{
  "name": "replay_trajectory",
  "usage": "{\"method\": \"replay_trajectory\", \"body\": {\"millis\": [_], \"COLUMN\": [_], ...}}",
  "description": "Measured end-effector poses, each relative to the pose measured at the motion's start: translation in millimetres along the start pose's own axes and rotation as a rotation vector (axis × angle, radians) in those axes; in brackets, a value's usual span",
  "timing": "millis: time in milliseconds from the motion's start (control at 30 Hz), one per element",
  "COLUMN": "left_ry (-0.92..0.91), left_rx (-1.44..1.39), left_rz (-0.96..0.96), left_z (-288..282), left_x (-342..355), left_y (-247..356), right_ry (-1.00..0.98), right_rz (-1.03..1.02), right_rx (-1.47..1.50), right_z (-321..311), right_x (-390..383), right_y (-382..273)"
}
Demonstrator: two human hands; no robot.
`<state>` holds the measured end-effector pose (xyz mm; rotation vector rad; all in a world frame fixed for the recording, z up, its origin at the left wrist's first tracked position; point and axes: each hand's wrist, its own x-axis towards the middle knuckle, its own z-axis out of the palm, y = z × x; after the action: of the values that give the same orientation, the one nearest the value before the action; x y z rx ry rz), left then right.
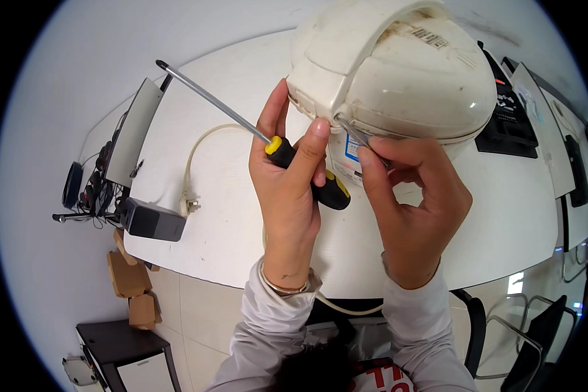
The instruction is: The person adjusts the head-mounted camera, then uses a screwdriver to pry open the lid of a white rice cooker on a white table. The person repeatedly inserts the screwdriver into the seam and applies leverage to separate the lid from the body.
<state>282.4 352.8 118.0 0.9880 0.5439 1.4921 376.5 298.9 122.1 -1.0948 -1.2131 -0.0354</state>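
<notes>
A stained cream rice cooker [431, 85] with a wide carrying handle stands at the far side of the white table. My left hand [281, 176] holds a screwdriver [219, 106] with a black and yellow grip, its long shaft pointing up and left. The fingers of that hand also rest against the cooker's near left corner. Pinched in my right hand [421, 189] is a slim metal tool that looks like tweezers [355, 134]. Its tip meets a small hole at the foot of the cooker's handle; how deep it reaches is hidden.
A cream cord with a plug [189, 206] lies on the table [222, 235] to the left. At the table's left edge is a dark grey box [151, 219]. A black tool case [509, 124] lies right of the cooker. Cardboard boxes [128, 273] and a chair [536, 343] stand beyond.
</notes>
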Motion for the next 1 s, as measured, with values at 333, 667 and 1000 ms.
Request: {"method": "replay_trajectory", "body": {"millis": [333,667,1000], "left_ry": [0.003,0.056,0.049], "left_rx": [0.002,0.044,0.029], "left_rz": [0.006,-0.019,-0.01], "left_z": [-2,-2,-2], "left_x": [0,-2,-3], "left_y": [-2,-6,-5], "right_ry": [-0.01,-0.046,-0.046], "right_rz": [-0.016,0.201,-0.143], "right_rx": [-0.02,0.142,-0.005], "right_z": [3,5,2], "right_x": [0,-3,-4], "right_y": [0,1,8]}}
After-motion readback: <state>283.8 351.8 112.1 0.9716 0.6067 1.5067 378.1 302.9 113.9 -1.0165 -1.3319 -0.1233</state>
